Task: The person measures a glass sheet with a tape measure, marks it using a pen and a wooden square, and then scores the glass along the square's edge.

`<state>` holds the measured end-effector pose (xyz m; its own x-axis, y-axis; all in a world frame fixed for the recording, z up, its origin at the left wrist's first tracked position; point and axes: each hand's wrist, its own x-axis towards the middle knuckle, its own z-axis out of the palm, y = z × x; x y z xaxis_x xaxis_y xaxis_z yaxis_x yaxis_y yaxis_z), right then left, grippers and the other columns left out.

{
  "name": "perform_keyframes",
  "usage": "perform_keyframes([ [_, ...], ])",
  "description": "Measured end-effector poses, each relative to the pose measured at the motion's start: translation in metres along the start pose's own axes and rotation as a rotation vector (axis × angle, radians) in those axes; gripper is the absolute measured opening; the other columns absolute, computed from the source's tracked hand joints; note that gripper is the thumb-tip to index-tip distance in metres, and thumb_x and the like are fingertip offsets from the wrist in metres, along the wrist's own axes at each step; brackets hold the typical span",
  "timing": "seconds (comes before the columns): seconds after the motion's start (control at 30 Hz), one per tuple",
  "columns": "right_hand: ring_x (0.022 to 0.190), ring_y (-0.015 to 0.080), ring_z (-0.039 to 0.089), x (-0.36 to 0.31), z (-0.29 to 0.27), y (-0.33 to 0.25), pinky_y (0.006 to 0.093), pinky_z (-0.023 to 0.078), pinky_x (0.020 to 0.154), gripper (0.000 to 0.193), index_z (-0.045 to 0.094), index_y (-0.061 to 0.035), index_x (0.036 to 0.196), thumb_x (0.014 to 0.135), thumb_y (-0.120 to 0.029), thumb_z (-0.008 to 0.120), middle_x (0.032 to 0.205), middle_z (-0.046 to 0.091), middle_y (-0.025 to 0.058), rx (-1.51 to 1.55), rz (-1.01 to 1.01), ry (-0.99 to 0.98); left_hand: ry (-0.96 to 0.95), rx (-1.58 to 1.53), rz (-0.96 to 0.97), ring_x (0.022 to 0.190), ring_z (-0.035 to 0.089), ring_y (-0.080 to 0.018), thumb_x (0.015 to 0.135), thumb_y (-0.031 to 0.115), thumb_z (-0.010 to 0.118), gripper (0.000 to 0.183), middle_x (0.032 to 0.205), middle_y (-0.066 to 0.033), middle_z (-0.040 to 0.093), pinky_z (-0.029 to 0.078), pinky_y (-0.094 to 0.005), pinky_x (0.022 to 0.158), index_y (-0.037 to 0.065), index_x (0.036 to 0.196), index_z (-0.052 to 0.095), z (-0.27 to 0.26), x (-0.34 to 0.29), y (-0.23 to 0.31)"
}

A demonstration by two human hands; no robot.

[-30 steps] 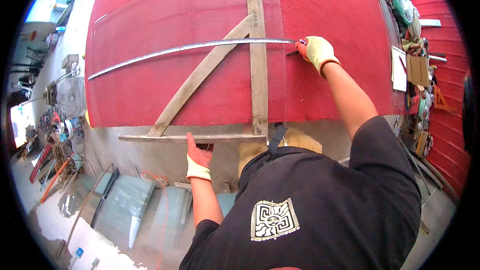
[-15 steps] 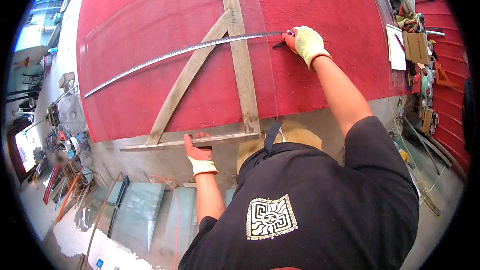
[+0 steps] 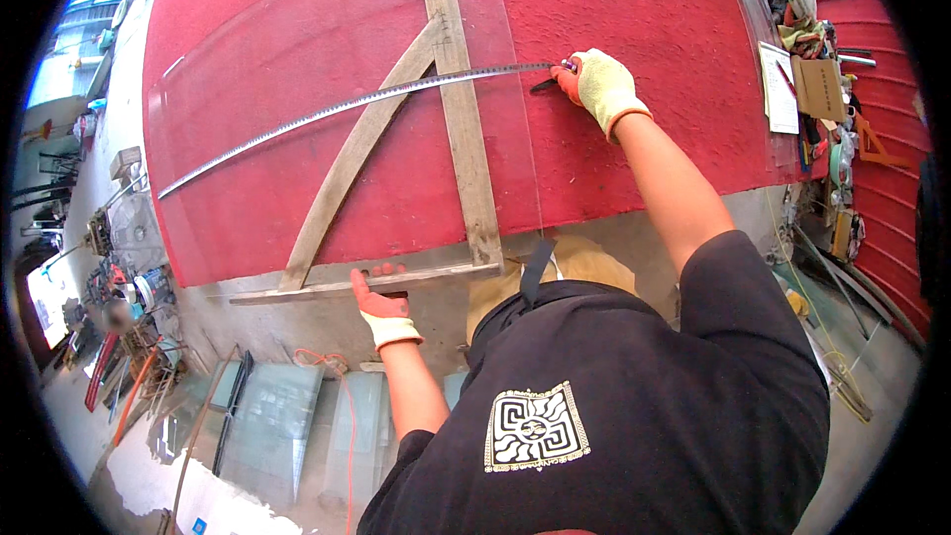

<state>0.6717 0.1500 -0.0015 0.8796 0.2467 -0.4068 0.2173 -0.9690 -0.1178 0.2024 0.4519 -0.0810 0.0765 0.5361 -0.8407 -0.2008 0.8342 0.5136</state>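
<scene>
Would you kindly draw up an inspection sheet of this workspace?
Surface: red-covered table under a clear flat sheet.
Job things: weathered wooden braced frame; narrow silver marked strip across it.
Clutter: white paper pad, brown cardboard box, right.
Hands: left hand, yellow-and-orange gloved, gripping the frame's crossbar; right hand, gloved alike, holding a small dark object at strip's end.
Cables: thin orange cord, lower left.
Surroundings: red ribbed wall, right; greenish glass panes, lower left.

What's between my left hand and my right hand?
In the head view, a long wooden bar, part of a clear sheet and some red tabletop lie between your left hand and right hand.
</scene>
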Motion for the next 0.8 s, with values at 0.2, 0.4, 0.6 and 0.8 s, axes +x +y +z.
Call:
perform_keyframes([
  [0.2, 0.122, 0.0406, 0.074, 0.000, 0.004, 0.008, 0.0515, 0.060, 0.104, 0.056, 0.082, -0.0145, 0.126, 0.105, -0.062, 0.064, 0.131, 0.077, 0.0176, -0.014, -0.041, 0.042, -0.011, 0.015, 0.045, 0.114, 0.065, -0.0315, 0.104, 0.049, 0.076, 0.052, 0.134, -0.0090, 0.058, 0.056, -0.0668, 0.106, 0.017, 0.138, 0.052, -0.004, 0.006, 0.000],
  [0.4, 0.124, 0.0405, 0.074, -0.002, -0.003, 0.008, 0.0514, 0.060, 0.104, 0.056, 0.082, -0.0143, 0.128, 0.105, -0.062, 0.064, 0.134, 0.076, 0.0178, -0.001, -0.024, -0.005, -0.030, 0.000, 0.020, 0.115, 0.064, -0.0310, 0.104, 0.047, 0.076, 0.052, 0.134, -0.0083, 0.058, 0.057, -0.0656, 0.105, 0.017, 0.140, 0.052, -0.009, 0.011, 0.000],
  [0.6, 0.125, 0.0399, 0.074, -0.002, -0.003, 0.008, 0.0510, 0.060, 0.106, 0.057, 0.081, -0.0146, 0.131, 0.106, -0.062, 0.063, 0.135, 0.076, 0.0184, 0.003, -0.015, -0.009, -0.102, 0.012, -0.029, 0.107, 0.067, -0.0291, 0.106, 0.034, 0.074, 0.031, 0.120, -0.0060, 0.065, 0.058, -0.0646, 0.106, 0.016, 0.126, 0.059, -0.018, 0.019, 0.005],
  [0.8, 0.125, 0.0400, 0.073, -0.003, 0.006, 0.010, 0.0518, 0.059, 0.106, 0.056, 0.080, -0.0152, 0.133, 0.106, -0.062, 0.062, 0.135, 0.075, 0.0178, -0.003, -0.029, 0.032, -0.174, 0.036, -0.048, 0.102, 0.072, -0.0268, 0.107, 0.024, 0.071, 0.012, 0.102, -0.0034, 0.071, 0.059, -0.0632, 0.106, 0.013, 0.108, 0.066, -0.021, 0.018, 0.007],
])
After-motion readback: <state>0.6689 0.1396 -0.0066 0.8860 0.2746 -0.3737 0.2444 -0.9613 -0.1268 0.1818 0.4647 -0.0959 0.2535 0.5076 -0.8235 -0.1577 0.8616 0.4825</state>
